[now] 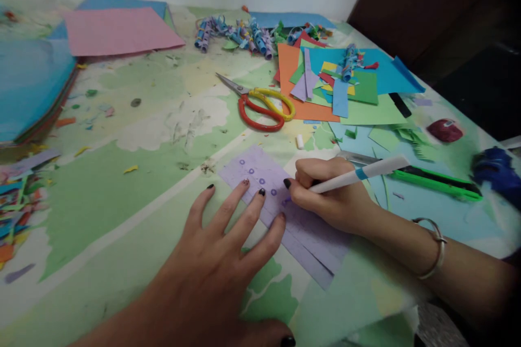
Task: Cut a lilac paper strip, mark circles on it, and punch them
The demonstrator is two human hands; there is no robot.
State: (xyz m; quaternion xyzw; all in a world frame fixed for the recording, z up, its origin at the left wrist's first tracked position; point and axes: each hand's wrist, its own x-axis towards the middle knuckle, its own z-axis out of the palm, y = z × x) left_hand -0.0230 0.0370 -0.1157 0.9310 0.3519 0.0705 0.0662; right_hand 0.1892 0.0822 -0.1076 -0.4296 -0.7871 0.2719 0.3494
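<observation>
A purple sheet of paper (301,227) lies slanted on the table, with several small dark purple rings drawn in a row on it. My left hand (228,249) is spread open, its fingertips resting on the sheet's left edge. In my right hand (334,195) is a white marker (366,173) with a blue band, held in a writing grip. Its tip meets the paper at the lower end of the row of rings. Part of the sheet is hidden under my right hand.
Scissors (260,103) with red and yellow handles lie beyond the sheet. A green utility knife (439,181) is right of my right hand. Coloured paper (362,87), curled paper rolls (244,35) and a pink sheet (122,32) lie farther back. Paper scraps (16,206) pile at left.
</observation>
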